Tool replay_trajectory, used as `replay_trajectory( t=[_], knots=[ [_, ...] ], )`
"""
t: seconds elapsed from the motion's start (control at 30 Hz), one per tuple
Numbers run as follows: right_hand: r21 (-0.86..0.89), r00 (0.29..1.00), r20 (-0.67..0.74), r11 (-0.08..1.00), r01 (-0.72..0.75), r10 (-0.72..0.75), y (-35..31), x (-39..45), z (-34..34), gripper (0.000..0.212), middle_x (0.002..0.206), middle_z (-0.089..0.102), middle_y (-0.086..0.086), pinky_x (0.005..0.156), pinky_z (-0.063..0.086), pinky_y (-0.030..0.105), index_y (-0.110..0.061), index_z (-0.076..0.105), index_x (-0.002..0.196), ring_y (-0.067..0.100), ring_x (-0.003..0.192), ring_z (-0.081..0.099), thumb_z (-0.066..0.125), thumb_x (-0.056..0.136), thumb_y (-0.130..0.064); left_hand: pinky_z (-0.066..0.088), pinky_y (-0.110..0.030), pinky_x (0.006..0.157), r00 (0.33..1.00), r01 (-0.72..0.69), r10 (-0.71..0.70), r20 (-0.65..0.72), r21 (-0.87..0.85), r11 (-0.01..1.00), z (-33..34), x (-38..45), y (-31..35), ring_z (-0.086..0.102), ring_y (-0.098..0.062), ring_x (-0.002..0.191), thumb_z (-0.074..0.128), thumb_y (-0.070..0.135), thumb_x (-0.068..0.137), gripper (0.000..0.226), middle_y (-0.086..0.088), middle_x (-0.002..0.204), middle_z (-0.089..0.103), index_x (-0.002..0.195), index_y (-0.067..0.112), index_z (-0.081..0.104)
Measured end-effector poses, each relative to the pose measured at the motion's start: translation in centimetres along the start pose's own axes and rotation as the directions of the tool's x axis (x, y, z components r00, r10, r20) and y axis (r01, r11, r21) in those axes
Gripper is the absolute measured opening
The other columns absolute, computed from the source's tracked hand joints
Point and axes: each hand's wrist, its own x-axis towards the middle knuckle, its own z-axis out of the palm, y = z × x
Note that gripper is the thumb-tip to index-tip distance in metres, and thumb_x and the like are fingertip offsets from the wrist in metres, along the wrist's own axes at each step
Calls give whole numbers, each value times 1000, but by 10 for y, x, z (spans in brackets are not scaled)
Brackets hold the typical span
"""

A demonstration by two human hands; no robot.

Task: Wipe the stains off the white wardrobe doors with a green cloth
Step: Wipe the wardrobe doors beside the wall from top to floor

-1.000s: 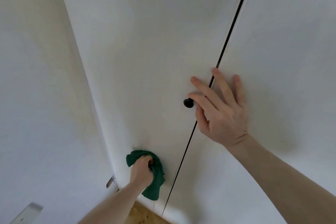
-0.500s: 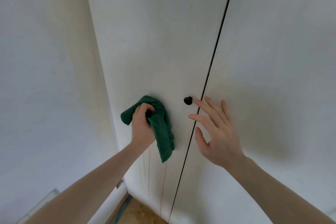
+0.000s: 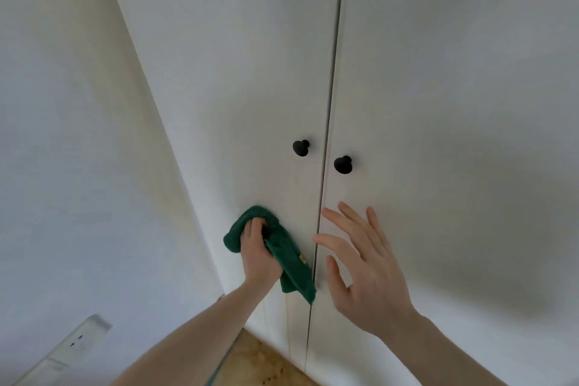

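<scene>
Green cloth [image 3: 275, 247] – bunched in left hand [image 3: 257, 255], fingers curled round it, pressed vs left wardrobe door [image 3: 238, 72] below its black knob [image 3: 301, 147], tail hanging by the door gap. Right hand [image 3: 366, 263] fingers spread & straight, over right door [image 3: 454, 103] under 2nd knob [image 3: 343, 164] – contact w/ door unclear. Faint yellowish streaks [image 3: 286, 316] run down low on left door. Wood floor [image 3: 266, 363] at bottom.

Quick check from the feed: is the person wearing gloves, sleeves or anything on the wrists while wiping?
No. Both the left hand and the right hand are bare, without gloves, and no rings show. Both forearms are uncovered as far as the frame shows, with no sleeve, watch or band in sight.
</scene>
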Motion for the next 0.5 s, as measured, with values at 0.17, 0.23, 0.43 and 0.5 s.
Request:
replay_trajectory(
  t=[0.17,0.23,0.43,0.5],
  knots=[
    [22,998,59,1000,-3,1,-2,-19,15,39,152,53,5,126,25,54,-15,72,118,24,151,38,69,83,2,55,-34,85,913,151,-233,334,255,955,13,-39,-65,61,-22,99,46,0,91,30,9,110,62,106,24,56],
    [20,997,78,1000,5,-6,2,-21,18,40,152,53,4,127,23,52,-17,71,119,23,152,37,69,83,1,53,-32,96,882,135,-261,391,322,937,12,-42,-73,60,-20,110,43,-4,93,42,8,120,60,122,22,56],
    [13,995,51,996,90,-91,12,-24,27,39,152,53,4,127,24,52,-17,72,116,24,151,38,70,81,0,46,-26,77,982,-42,50,184,-45,998,-25,-21,-36,54,-13,88,45,2,84,33,17,93,55,89,34,53],
    [1,992,30,992,124,-124,17,-24,33,38,151,53,4,125,27,55,-17,72,116,24,151,38,70,82,-1,48,-29,80,981,-178,183,57,-85,980,-39,9,-15,55,-18,93,51,6,82,28,14,99,56,96,29,55]
  ],
)
